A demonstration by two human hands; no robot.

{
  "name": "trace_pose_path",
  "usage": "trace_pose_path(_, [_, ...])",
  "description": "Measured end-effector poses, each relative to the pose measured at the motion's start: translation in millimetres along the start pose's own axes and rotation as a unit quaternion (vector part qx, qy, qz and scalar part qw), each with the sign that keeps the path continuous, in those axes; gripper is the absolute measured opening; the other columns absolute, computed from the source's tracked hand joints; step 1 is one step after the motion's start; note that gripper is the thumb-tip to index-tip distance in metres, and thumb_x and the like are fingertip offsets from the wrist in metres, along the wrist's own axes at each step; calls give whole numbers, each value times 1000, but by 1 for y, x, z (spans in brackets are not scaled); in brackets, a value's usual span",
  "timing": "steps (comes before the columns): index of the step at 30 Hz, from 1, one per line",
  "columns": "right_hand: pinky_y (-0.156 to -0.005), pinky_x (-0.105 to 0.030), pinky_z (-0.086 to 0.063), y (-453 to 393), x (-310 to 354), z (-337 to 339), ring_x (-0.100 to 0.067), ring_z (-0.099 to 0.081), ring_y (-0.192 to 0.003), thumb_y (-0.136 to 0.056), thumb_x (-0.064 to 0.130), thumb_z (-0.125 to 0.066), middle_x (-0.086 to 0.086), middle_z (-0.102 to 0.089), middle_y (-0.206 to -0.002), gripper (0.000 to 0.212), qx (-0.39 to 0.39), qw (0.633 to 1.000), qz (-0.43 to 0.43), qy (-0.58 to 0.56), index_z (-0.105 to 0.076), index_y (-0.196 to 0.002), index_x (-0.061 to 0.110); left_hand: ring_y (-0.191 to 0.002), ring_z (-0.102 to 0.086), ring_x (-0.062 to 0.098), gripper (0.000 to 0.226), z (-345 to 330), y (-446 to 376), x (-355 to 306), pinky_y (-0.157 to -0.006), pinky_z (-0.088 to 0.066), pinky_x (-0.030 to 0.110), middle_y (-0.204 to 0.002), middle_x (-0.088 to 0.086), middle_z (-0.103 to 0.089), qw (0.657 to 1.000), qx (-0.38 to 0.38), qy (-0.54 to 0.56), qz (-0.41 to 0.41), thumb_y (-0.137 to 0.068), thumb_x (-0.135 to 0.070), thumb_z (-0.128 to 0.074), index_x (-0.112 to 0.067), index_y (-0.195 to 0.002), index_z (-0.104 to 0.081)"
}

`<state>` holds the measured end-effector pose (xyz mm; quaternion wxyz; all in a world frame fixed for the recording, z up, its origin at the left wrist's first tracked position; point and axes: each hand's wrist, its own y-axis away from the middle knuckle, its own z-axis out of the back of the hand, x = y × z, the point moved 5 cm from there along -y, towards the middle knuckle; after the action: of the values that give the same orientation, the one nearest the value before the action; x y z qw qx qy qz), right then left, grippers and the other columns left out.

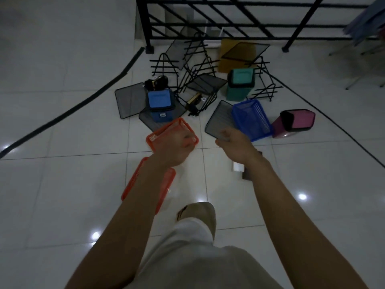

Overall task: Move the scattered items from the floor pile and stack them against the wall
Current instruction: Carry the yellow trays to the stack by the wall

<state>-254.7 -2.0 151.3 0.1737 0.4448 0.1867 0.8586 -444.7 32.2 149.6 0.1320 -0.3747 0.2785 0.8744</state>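
A pile of office items lies on the white tiled floor below a black railing (210, 36). My left hand (174, 150) hovers with curled fingers over the near rim of an orange basket (166, 131); blur hides whether it grips. A second orange basket (133, 185) lies under my left forearm. My right hand (236, 143) reaches, fingers apart, to the near corner of a black mesh tray (220, 118), beside a blue basket (253, 119). Further back are a blue bin (159, 106), a green bin (239, 85) and a pink bin (296, 124) on its side.
Black wire racks (164, 65) and more mesh trays (130, 101) are tangled behind the bins. A black strip (83, 105) runs across the floor on the left. A small white object (237, 166) lies under my right wrist. My leg (198, 247) is at the bottom.
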Motion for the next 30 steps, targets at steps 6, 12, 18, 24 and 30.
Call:
trace_pose_path(6, [-84, -14, -31, -24, -34, 68, -18, -44, -127, -99, 24, -55, -6, -46, -140, 45, 44, 997, 44, 55, -44, -141, 15, -123, -49, 23, 48, -67, -57, -47, -107, -36, 32, -134, 5, -52, 997, -33, -22, 62, -91, -41, -56, -22, -135, -49])
trace_pose_path(12, [-84, -20, -39, -53, -90, 165, -21, -50, -120, -98, 19, -55, -7, -52, -136, 41, 65, 996, 42, 51, -49, -137, 9, -122, -43, 19, 43, -140, -121, -141, -70, -17, 6, -137, 9, -46, 995, -31, -33, 89, -99, -29, -50, -18, -140, -44])
trace_pose_path(18, [-85, -23, -38, -82, -167, 263, -16, -50, -115, -96, 21, -58, -4, -50, -132, 40, 79, 997, 15, 22, -51, -135, 17, -128, -42, 24, 45, -215, -162, -209, -91, -27, 14, -143, 11, -42, 992, -16, -31, 120, -97, -20, -55, -11, -139, -45])
trace_pose_path(24, [-86, -28, -44, -111, -239, 371, -16, -49, -105, -96, 18, -57, -3, -50, -119, 36, 114, 992, 36, 36, -52, -132, 17, -132, -39, 27, 43, -294, -231, -305, -102, -29, 26, -145, 13, -41, 990, -41, -10, 134, -97, -15, -52, -6, -138, -45])
trace_pose_path(30, [-69, -19, -46, -137, -312, 489, -16, -54, -97, -96, 17, -57, 1, -53, -109, 29, 144, 987, 36, 56, -55, -125, 18, -117, -52, 24, 33, -371, -288, -394, -85, -34, 18, -132, 10, -54, 987, -61, 39, 144, -95, -17, -55, -9, -127, -55])
